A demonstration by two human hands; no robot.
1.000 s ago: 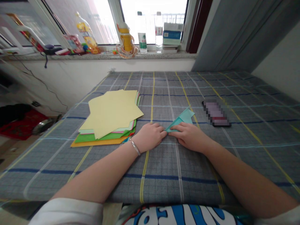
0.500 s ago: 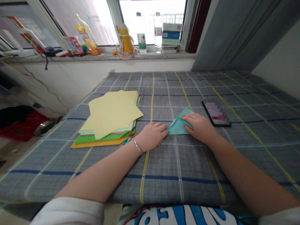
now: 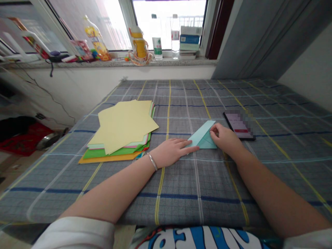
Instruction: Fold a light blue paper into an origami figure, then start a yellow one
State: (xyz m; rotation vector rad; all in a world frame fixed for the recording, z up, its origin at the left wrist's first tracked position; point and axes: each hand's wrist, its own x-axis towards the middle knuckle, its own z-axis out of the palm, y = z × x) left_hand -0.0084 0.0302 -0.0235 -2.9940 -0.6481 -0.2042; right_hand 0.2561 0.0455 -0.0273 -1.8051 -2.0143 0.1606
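Note:
A folded sheet of light teal paper [image 3: 203,141] lies flat on the plaid cloth, in a roughly triangular shape. My right hand [image 3: 224,138] is curled on its right side, with the fingertips pressing at the fold. My left hand [image 3: 171,152] lies flat, its fingertips over the paper's lower left edge, and a silver bangle [image 3: 152,162] circles that wrist. To the left of that hand is a stack of coloured paper [image 3: 121,131], pale yellow sheets over green and orange ones.
A phone with a blurred screen [image 3: 240,125] lies just right of my right hand. The plaid cloth [image 3: 178,100] spreads ahead, up to a white wall. Bottles [image 3: 157,38] and a box stand on the window sill [image 3: 116,63] beyond it.
My right hand has shifted right and the teal paper has turned and flattened into a wider triangle. My left hand has slid right onto the paper's left part.

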